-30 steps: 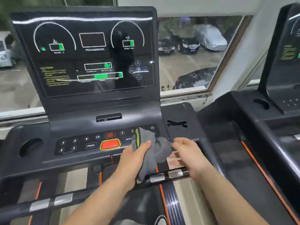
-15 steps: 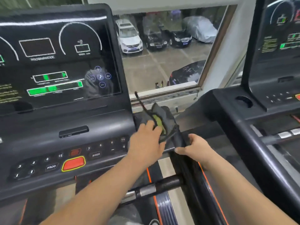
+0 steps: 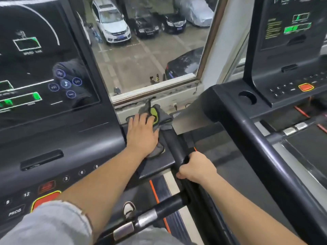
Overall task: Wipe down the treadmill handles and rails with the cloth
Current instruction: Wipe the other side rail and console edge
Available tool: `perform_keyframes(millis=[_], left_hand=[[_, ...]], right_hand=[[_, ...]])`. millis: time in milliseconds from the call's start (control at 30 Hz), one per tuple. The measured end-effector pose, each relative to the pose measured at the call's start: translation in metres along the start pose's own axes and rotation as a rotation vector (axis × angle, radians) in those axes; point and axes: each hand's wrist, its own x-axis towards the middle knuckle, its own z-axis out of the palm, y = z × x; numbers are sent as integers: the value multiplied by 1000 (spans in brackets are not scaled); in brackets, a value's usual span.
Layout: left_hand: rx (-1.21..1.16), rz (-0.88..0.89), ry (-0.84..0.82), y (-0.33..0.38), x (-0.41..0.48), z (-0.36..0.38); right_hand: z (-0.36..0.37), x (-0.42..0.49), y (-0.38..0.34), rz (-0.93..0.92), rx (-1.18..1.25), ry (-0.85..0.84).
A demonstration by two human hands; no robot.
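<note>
A grey cloth (image 3: 160,116) with a yellow-green patch lies on the right end of the treadmill's console deck (image 3: 155,165), at the top of the right side rail (image 3: 174,145). My left hand (image 3: 142,134) presses flat on the cloth with straight fingers. My right hand (image 3: 196,167) grips the black side rail lower down, fingers curled round it. The front crossbar handle (image 3: 146,217) with silver sensor plates runs below my arms.
The console screen (image 3: 44,59) and button panel (image 3: 46,193) fill the left. A second treadmill's rail (image 3: 256,147) and console (image 3: 290,50) stand close on the right. A window (image 3: 150,46) over parked cars lies straight ahead.
My left hand has pushed the cloth from the crossbar up and right onto the console's right end. My right hand left the cloth and took hold of the side rail.
</note>
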Motion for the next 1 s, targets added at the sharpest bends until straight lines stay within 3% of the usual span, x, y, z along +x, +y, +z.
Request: perform_keyframes(millis=[133,267,367,433,533,633,767,867,933,1000], left_hand=[[-14,-24,-28,14,-36,-2],[-63,245,12,11,-113,-9],[20,394,41,-21,-88,-11],[41,291,91,-33,-47,-9],[74,36,4,-22,-21,-8],[64,21,-4,7,-60,-11],[1,375,-69,7,-136,-19],[112,652,-67,-32,-129,-25],[88,550,19,-43,-101,-24],[37,279,59,-35,-77,-19]], right_hand=[[5,-3,7,-4,13,45],[4,-1,8,-4,28,41],[5,-1,9,0,33,40],[5,-3,9,-7,34,50],[10,-8,9,-7,38,79],[16,-11,10,-14,34,122],[18,-11,13,-17,58,124],[16,-11,15,-30,46,96],[12,-12,15,-27,31,67],[10,-14,14,-29,29,34]])
